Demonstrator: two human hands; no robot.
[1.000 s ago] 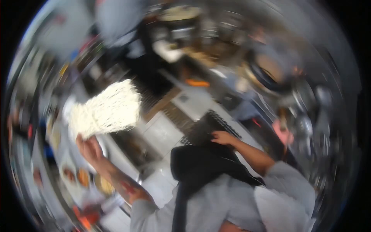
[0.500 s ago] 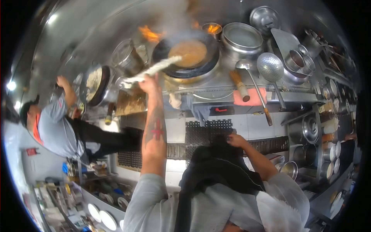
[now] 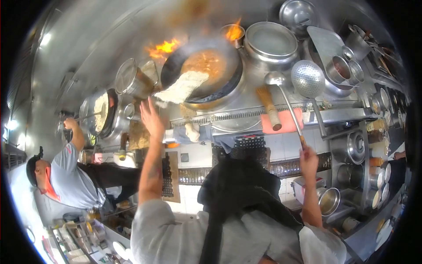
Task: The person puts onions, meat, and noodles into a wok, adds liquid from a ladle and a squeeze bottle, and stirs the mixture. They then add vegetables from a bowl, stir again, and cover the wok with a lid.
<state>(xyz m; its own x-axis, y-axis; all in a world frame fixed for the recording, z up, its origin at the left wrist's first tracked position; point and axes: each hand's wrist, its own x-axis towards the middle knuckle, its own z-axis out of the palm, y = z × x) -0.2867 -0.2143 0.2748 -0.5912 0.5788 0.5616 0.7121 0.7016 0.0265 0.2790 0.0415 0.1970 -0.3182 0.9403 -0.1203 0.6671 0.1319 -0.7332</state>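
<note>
Nearest, on the person's side of the wok (image 3: 227,80) and to its right, the right hand (image 3: 308,159) is closed around the end of a long-handled ladle (image 3: 275,78), whose bowl lies over the worktop (image 3: 343,115) right of the wok. The left hand (image 3: 152,119), near and left of the wok, is spread wide and appears to hold nothing, its fingertips just beside a slab of noodles (image 3: 183,86). That slab crosses the wok's near-left rim, its inner end over the orange-brown broth (image 3: 205,61) and its outer end jutting past the rim; whether it rests on metal or hangs in the air, I cannot tell. To handle it well, the outer end should clear the rim so the whole slab lies in the broth, going in low to limit splashing, and the bare fingers are best kept back from the heat; the ladle looks better suited to tucking strands under. For room, the worktop's front edge runs between the person and the wok, with a brush (image 3: 269,108) and a pink cloth (image 3: 292,119) at it, right of the wok, so the ladle should be lifted over the brush. Beyond the ladle from the wok, a skimmer (image 3: 307,79) crowds a rightward swing. A tall steel pot (image 3: 140,84) hems in the wok's left, and behind the wok flames (image 3: 165,49) make its far rim the side to avoid.
</note>
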